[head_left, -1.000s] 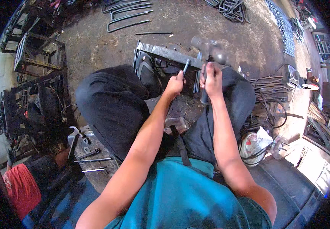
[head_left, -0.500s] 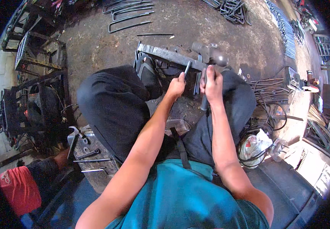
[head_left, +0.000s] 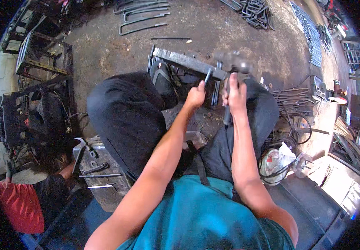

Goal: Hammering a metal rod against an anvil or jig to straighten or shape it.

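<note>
My left hand (head_left: 196, 95) is closed round a short metal rod (head_left: 208, 75), whose far end meets the edge of a thick steel bar (head_left: 180, 59). That bar lies slanting between my feet, like an anvil. In my right hand (head_left: 235, 94) is a hammer (head_left: 241, 66), gripped by its handle with the thumb along it. Its head is smeared by motion and hangs just right of the bar's end. Several thin rods (head_left: 216, 92) stand below the bar, between my two hands.
A scarred work block (head_left: 105, 193) at my left carries a claw hammer (head_left: 79, 155), a wrench (head_left: 95, 168) and rods. Bent rods (head_left: 143, 28) lie on the floor ahead. At the right are cables and a white plastic bag (head_left: 276, 162). A person in red (head_left: 19, 204) is at far left.
Both my hands have shifted slightly right, still holding the rod and hammer. The hammer head is more blurred. The person at far left has shifted, and an arm now shows.
</note>
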